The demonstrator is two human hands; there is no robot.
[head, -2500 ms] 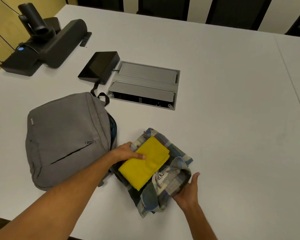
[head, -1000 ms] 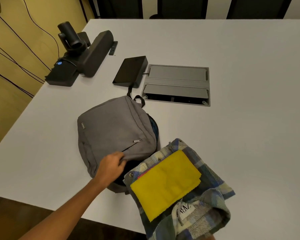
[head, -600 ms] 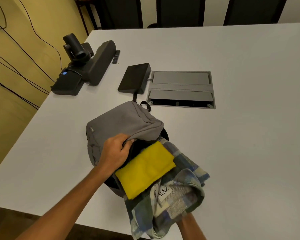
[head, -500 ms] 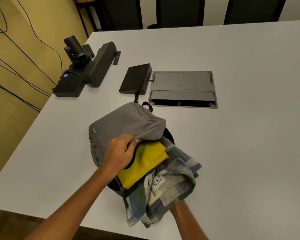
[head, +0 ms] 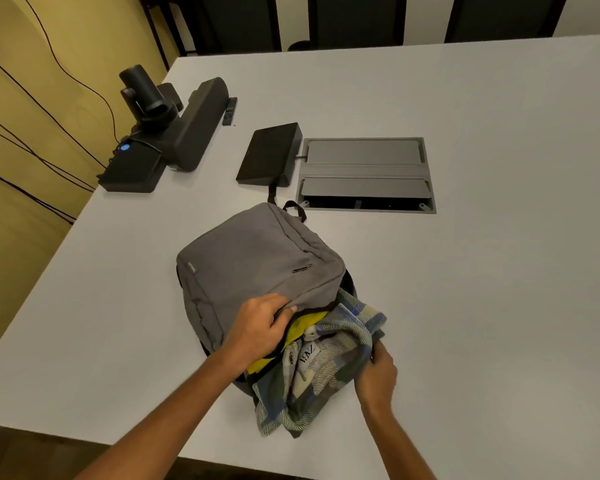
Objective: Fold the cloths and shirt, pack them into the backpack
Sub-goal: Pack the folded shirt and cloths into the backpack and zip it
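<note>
Under backpack (head: 253,258) flap, yellow cloth (head: 305,325) half-hidden

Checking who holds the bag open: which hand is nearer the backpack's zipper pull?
Left. The left hand grips the backpack flap just below the zipper pull; the right hand holds the shirt farther away.

My left hand (head: 257,329) and right hand (head: 378,377) were bare; both forearms uncovered, no sleeves, rings, watch or gloves seen.

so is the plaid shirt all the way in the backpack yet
Not yet, only partly in. The plaid shirt mostly hangs out of the backpack mouth, which the left hand holds open.
</note>
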